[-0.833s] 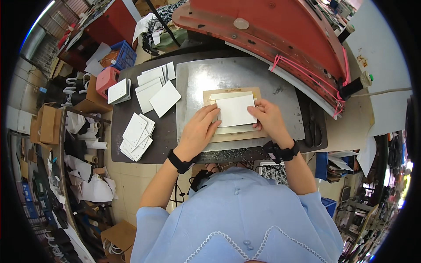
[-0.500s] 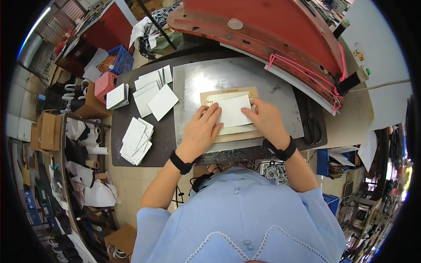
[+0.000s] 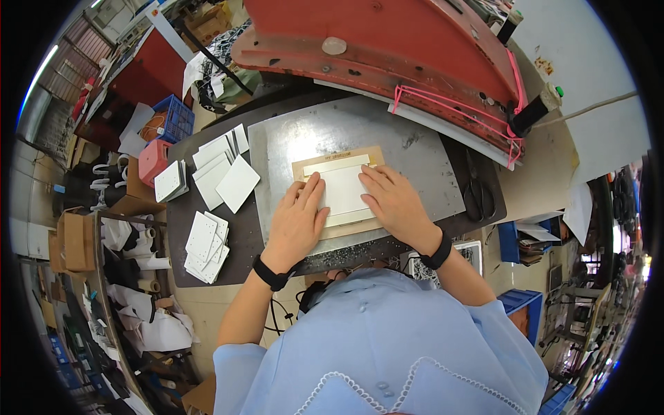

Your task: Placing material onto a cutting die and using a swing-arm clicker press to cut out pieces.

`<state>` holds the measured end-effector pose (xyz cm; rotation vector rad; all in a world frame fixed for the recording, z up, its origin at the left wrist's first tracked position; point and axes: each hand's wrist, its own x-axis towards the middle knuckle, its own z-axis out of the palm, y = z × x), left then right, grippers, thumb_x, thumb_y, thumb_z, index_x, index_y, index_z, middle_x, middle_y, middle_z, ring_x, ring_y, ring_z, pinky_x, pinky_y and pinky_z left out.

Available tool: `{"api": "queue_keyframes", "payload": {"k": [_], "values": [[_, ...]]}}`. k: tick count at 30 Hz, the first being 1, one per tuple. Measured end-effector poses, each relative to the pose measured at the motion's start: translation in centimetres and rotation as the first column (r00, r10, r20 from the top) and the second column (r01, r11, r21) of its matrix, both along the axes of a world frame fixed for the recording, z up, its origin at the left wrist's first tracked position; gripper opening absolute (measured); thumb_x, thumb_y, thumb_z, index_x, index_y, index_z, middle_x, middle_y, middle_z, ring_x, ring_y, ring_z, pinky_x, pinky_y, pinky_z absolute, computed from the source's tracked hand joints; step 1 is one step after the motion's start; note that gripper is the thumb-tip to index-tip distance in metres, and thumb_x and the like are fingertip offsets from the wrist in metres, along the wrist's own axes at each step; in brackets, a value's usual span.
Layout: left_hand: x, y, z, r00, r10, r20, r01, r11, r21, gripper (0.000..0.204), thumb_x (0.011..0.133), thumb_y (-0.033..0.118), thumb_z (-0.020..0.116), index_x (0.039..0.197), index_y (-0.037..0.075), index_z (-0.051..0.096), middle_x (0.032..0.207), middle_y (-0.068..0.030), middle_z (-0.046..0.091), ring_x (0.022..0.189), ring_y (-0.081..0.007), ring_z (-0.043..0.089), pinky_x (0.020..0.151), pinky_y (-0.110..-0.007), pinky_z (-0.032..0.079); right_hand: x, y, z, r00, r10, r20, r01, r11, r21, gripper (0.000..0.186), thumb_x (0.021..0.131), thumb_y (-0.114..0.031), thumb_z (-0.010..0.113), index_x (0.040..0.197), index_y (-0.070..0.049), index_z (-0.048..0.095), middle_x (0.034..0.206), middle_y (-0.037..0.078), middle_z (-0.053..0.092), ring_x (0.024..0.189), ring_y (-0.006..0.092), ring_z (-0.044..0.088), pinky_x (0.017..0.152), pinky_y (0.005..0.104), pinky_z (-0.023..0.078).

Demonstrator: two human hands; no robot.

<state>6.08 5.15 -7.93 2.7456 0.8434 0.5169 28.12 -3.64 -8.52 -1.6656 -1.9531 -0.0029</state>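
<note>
Left hand (image 3: 296,223) and right hand (image 3: 400,209) palm-down, fingers (image 3: 309,191) loosely extended, touching white card (image 3: 343,191) at either side, grasping nothing

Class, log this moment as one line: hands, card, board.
left hand: on left side of white card | right hand: on its right side | white card: lying over tan board | tan board: on metal plate

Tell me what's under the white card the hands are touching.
Beneath the white card, a tan board shows past its edges, lying on a metal plate. Whatever the card covers can't be seen.
</note>
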Motion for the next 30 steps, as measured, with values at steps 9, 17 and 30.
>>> {"api": "queue_keyframes", "payload": {"k": [9,17,30], "values": [[0.6,0.0,-0.8,0.999,0.033,-0.025,-0.031,0.998,0.057,0.050,0.094,0.018,0.057,0.137,-0.006,0.047,0.146,-0.0187,0.045,0.125,-0.0379,0.045,0.104,-0.042,0.041,-0.1,0.7,-1.5,0.996,-0.050,0.070,0.046,0.997,0.055,0.038,0.089,-0.016,0.063,0.124,-0.001,0.057,0.135,0.015,0.054,0.123,0.0300,0.050,0.098,0.0388,0.045],[-0.6,0.7,-0.3,0.986,0.093,0.135,-0.075,0.988,-0.132,0.049,0.097,0.021,0.055,0.140,-0.001,0.046,0.145,-0.0202,0.044,0.131,-0.0393,0.042,0.110,-0.044,0.035,0.8,0.8,-2.2,0.991,0.000,-0.132,0.007,0.999,0.048,0.045,0.093,-0.019,0.060,0.133,0.001,0.052,0.143,0.019,0.049,0.130,0.0357,0.046,0.106,0.0437,0.040],[-6.8,-1.5,2.0,0.830,0.367,0.420,-0.278,0.925,-0.259,0.028,0.100,0.017,0.054,0.120,0.000,0.063,0.139,-0.0180,0.051,0.120,-0.0294,0.057,0.093,-0.034,0.050,24.2,-1.9,9.2,0.524,-0.138,-0.841,0.666,0.681,0.303,0.059,0.085,-0.023,0.078,0.130,0.004,0.050,0.116,0.010,0.060,0.099,0.0165,0.058,0.090,0.0295,0.046]]}}
